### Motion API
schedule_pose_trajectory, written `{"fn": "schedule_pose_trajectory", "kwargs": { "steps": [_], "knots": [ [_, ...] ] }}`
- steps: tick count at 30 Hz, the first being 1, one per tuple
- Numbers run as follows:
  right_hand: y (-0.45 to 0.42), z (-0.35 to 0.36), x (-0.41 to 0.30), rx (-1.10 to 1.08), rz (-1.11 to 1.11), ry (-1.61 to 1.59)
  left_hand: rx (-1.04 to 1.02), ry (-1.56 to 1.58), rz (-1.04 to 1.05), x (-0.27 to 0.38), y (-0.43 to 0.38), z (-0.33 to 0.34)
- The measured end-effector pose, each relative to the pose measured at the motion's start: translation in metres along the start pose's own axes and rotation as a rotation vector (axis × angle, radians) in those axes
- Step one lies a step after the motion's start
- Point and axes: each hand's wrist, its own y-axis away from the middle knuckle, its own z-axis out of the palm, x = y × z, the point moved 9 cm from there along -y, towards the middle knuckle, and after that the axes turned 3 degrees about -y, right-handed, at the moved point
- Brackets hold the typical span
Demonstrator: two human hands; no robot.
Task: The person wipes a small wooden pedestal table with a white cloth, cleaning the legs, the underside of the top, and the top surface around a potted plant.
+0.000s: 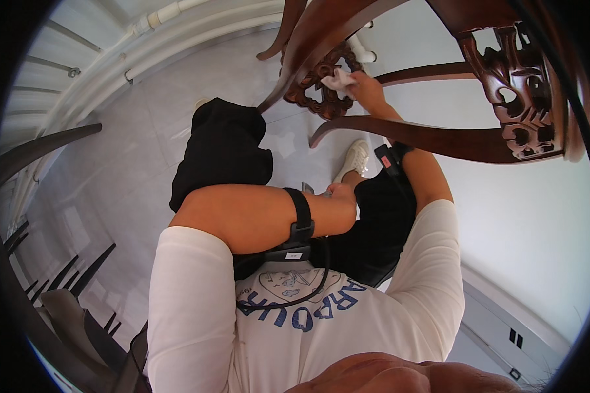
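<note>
My right hand (pixel 368 92) holds a crumpled white cloth (pixel 338 81) against a carved, openwork panel (pixel 319 100) of dark red-brown wood. The panel sits among the curved legs (pixel 408 130) of a piece of polished wooden furniture, and my right forearm passes behind one leg. My left forearm lies across my lap. The left hand (pixel 342 191) is closed near my right knee, around a small grey object (pixel 307 187) that is mostly hidden by the arm; its kind is unclear.
Another carved wooden part (pixel 526 98) rises at the right, by a white wall (pixel 516 211). White pipes (pixel 157 19) run along the left side above the grey tiled floor (pixel 128 127). Dark curved furniture parts (pixel 49 145) stand at the left. A black cable (pixel 324 280) loops over my shirt.
</note>
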Motion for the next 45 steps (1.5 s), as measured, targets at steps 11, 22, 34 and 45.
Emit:
{"fn": "schedule_pose_trajectory", "kwargs": {
  "steps": [11, 22, 34, 45],
  "knots": [
    [-0.013, 0.048, 0.015, -0.517, 0.183, -0.391, -0.205, 0.045, 0.053, 0.015, -0.042, 0.054],
    [0.011, 0.098, -0.052, -0.936, 0.300, -0.724, -0.383, 0.086, -0.091, 0.020, -0.083, 0.088],
    [-0.032, 0.062, -0.041, -0.568, 0.021, -0.332, -0.379, 0.034, -0.068, 0.027, -0.110, 0.110],
    [-0.028, -0.034, -0.074, 0.064, 0.174, -0.195, -0.157, 0.046, -0.016, 0.004, -0.023, 0.047]
  ]
}}
